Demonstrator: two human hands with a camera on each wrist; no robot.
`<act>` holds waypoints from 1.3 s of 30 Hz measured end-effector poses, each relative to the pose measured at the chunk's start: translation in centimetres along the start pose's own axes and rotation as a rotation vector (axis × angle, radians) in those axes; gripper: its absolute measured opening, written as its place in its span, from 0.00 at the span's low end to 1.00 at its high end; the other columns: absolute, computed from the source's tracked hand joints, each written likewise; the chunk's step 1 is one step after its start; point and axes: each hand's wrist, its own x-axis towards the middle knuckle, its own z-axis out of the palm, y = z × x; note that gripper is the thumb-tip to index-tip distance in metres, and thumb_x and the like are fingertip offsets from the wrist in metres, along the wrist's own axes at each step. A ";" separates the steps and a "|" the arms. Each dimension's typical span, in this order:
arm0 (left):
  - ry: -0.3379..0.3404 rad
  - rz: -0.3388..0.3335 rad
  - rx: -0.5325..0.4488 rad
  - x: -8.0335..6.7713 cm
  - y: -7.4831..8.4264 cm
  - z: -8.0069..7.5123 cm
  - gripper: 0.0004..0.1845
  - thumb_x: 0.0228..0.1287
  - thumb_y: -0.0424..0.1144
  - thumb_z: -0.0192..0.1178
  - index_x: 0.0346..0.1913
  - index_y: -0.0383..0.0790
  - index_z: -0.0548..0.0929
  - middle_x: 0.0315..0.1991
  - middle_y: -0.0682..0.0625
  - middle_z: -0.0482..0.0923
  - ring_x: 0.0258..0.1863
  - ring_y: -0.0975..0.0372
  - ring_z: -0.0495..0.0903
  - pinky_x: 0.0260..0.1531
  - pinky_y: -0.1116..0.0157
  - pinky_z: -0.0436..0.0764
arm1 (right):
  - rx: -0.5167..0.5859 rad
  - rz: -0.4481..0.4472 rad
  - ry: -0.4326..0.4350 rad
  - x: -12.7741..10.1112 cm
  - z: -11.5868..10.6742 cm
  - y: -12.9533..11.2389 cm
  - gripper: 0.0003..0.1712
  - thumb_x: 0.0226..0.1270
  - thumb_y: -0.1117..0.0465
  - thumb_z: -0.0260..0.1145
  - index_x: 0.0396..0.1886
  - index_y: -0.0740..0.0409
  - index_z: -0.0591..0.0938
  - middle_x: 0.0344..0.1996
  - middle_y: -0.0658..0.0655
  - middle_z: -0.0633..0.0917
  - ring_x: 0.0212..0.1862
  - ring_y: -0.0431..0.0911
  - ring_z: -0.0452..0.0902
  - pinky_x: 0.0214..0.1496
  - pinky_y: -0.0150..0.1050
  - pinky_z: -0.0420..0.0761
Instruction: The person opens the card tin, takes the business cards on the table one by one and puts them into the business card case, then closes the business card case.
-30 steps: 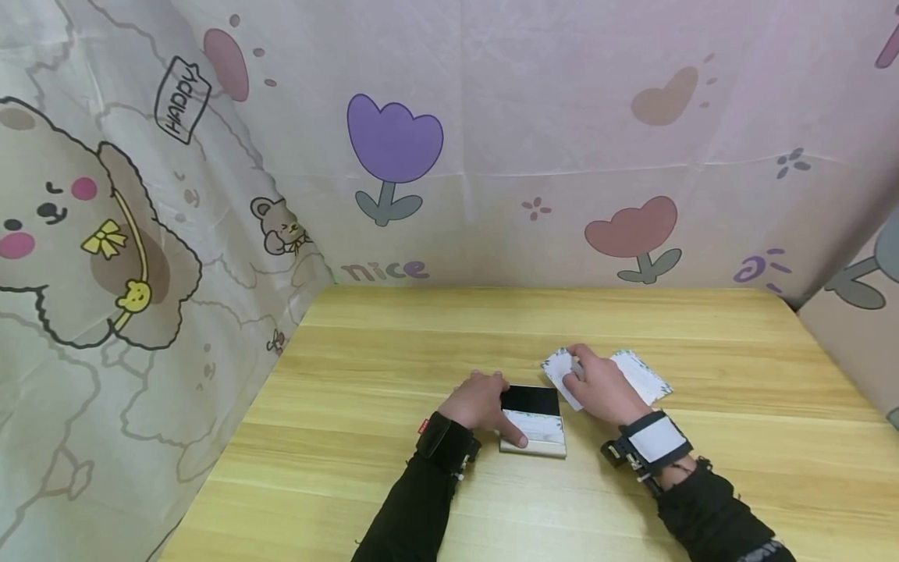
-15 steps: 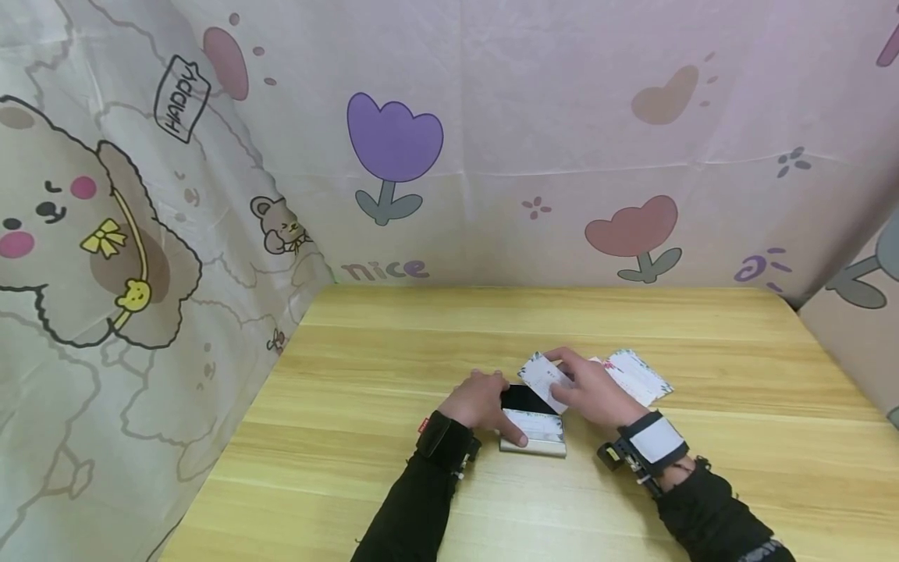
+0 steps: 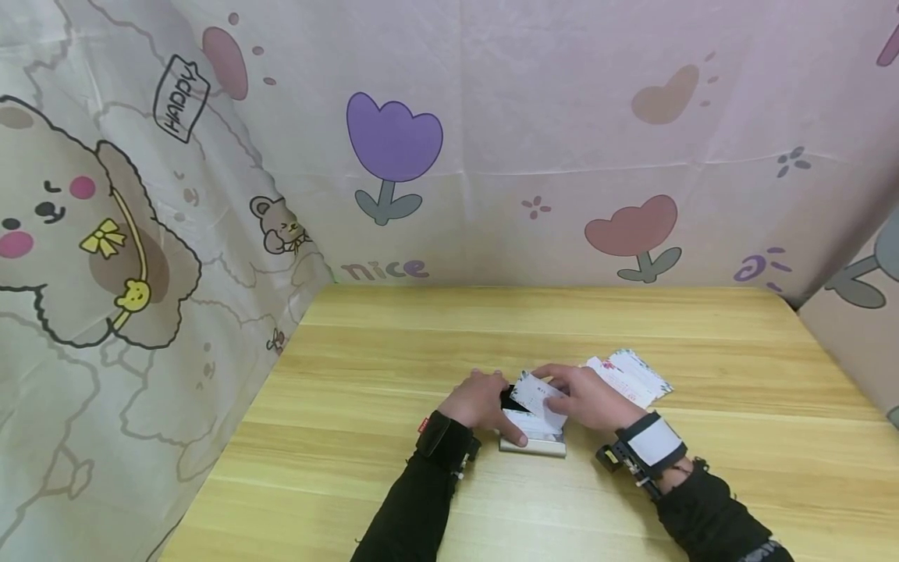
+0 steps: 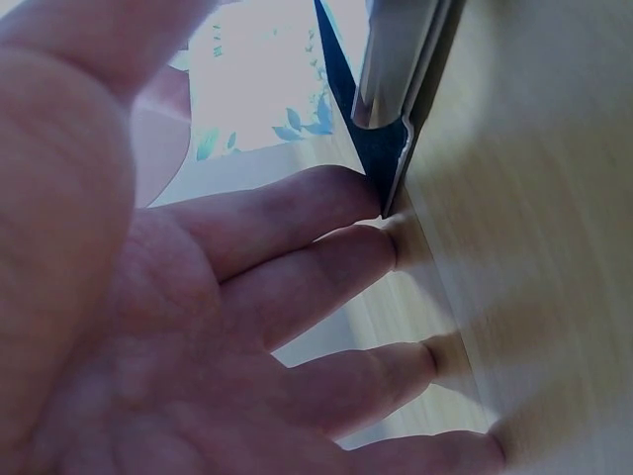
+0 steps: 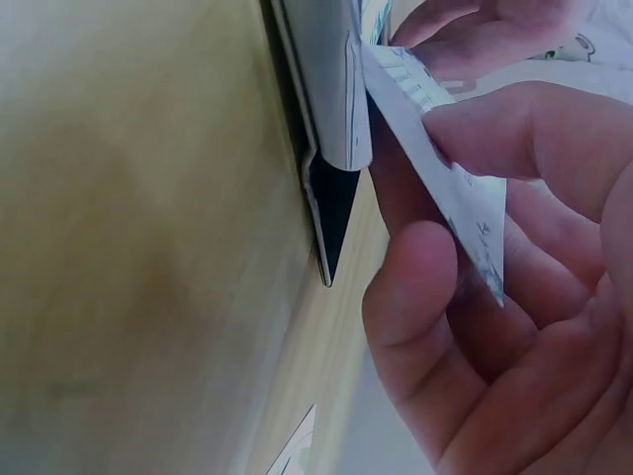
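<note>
A flat business card case (image 3: 532, 448), silver with a black inside, lies on the table with floral cards tucked in its near part. My left hand (image 3: 477, 400) holds it along the left side, thumb at the near corner and index fingertip at the far one. In the left wrist view the other fingertips touch the table beside the case (image 4: 396, 59). My right hand (image 3: 593, 396) pinches a white card (image 3: 535, 393) with printed leaves, tilted over the case. The right wrist view has the card (image 5: 445, 168) between thumb and fingers, its lower end at the case's metal pocket (image 5: 331, 89).
More floral cards (image 3: 637, 376) lie fanned on the wooden table (image 3: 393, 343), beyond my right hand. A printed cloth (image 3: 492, 156) hangs behind the table and at its sides. Both wrists carry strapped cameras.
My right hand has brought the card left and toward me, from beside the case to over it, turning it on the way. The left hand and the case have stayed put.
</note>
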 end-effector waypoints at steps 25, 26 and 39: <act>0.008 -0.020 -0.011 -0.3 0.1 0.1 0.47 0.37 0.55 0.87 0.63 0.38 0.82 0.51 0.47 0.80 0.50 0.56 0.74 0.40 0.61 0.79 | -0.056 -0.014 -0.087 0.3 1.3 -0.5 0.18 0.62 0.66 0.73 0.53 0.56 0.87 0.42 0.48 0.87 0.39 0.40 0.78 0.40 0.36 0.78; 0.008 -0.023 -0.010 -0.3 0.1 0.0 0.49 0.37 0.56 0.87 0.65 0.39 0.81 0.53 0.46 0.80 0.52 0.55 0.74 0.42 0.60 0.79 | -0.063 -0.010 -0.084 0.2 1.3 -0.6 0.18 0.61 0.65 0.73 0.52 0.56 0.87 0.42 0.48 0.87 0.39 0.41 0.77 0.40 0.36 0.78; 0.003 -0.035 0.005 -0.4 0.2 0.0 0.51 0.39 0.57 0.86 0.68 0.39 0.79 0.60 0.43 0.80 0.58 0.53 0.75 0.50 0.56 0.82 | -0.069 -0.007 -0.095 0.1 1.3 -0.7 0.18 0.61 0.64 0.77 0.51 0.59 0.85 0.36 0.46 0.84 0.39 0.40 0.77 0.41 0.36 0.78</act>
